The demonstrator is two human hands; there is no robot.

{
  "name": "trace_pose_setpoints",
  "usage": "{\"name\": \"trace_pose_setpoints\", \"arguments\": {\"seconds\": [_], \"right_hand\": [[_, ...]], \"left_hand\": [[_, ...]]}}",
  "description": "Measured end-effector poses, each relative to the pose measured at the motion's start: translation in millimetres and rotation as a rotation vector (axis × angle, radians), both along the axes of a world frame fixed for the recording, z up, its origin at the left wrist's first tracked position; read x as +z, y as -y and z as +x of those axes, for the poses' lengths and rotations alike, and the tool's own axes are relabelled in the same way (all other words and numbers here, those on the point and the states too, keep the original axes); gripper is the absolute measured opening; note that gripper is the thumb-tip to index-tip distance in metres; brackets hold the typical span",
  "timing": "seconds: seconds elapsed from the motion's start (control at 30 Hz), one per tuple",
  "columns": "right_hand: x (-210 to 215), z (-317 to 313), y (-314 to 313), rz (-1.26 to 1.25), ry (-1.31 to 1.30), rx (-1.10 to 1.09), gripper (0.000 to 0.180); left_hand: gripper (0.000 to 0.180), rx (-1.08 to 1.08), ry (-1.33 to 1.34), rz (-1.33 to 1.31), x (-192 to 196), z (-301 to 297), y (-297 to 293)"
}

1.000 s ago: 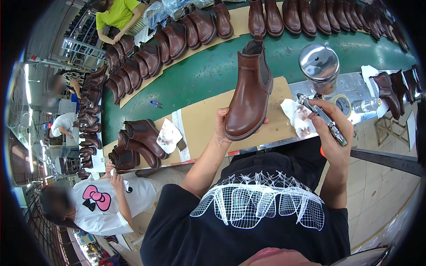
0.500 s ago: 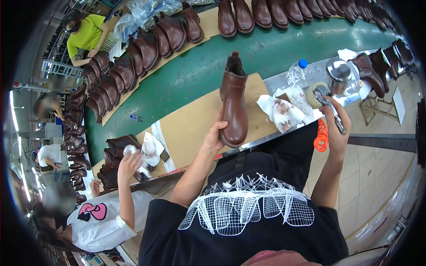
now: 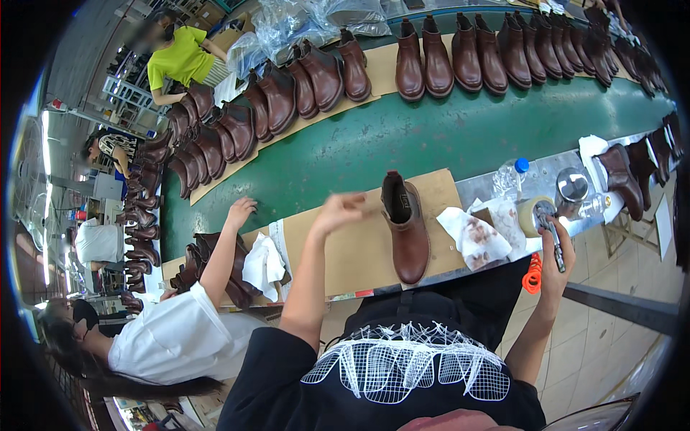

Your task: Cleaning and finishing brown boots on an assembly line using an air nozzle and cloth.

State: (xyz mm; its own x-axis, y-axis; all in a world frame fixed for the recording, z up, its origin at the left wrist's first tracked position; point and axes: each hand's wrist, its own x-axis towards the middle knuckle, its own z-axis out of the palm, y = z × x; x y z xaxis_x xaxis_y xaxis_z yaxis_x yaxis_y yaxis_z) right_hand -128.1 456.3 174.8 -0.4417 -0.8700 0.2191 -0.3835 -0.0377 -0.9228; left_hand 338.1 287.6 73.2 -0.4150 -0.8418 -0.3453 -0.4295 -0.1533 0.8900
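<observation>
A brown boot (image 3: 408,233) stands upright on the cardboard-covered table (image 3: 345,251), the left hand (image 3: 338,210) released and hovering just beside it, the right hand (image 3: 555,248) gripping a spray gun (image 3: 550,231) well apart, seemingly between coats.

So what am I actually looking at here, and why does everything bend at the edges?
There is no machine here: a person wears a wide fisheye camera on the head, looking down at their own hands, and the lens curves straight lines. A brown ankle boot stands on a cardboard sheet beside a green conveyor belt lined with more boots. The left hand hovers open beside the boot's top. The right hand grips a metal spray gun. A stained cloth lies nearby. A co-worker's hand reaches in at left.
</observation>
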Motion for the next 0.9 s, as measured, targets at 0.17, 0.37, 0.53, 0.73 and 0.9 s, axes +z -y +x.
{"name": "trace_pose_setpoints", "arguments": {"seconds": [0.17, 0.37, 0.53, 0.73, 0.9], "right_hand": [[-40, -13, 13, 0.029, 0.052, -0.064, 0.028], [-87, -33, 14, 0.089, -0.067, -0.152, 0.031], [-96, -32, 24, 0.171, -0.043, -0.136, 0.033], [-103, -39, 29, 0.2, -0.289, -0.177, 0.031], [-114, -42, 18, 0.097, -0.266, -0.209, 0.031]], "left_hand": [[0.059, 0.545, -0.231, -0.001, 0, -8, 119], [0.073, 0.857, -0.555, 0.19, -45, -33, 261], [0.08, 1.022, -0.735, 0.34, -70, -58, 327], [0.064, 1.172, -0.592, 0.498, -74, -76, 358], [0.062, 1.086, -0.658, 0.469, -66, -89, 368]]}}
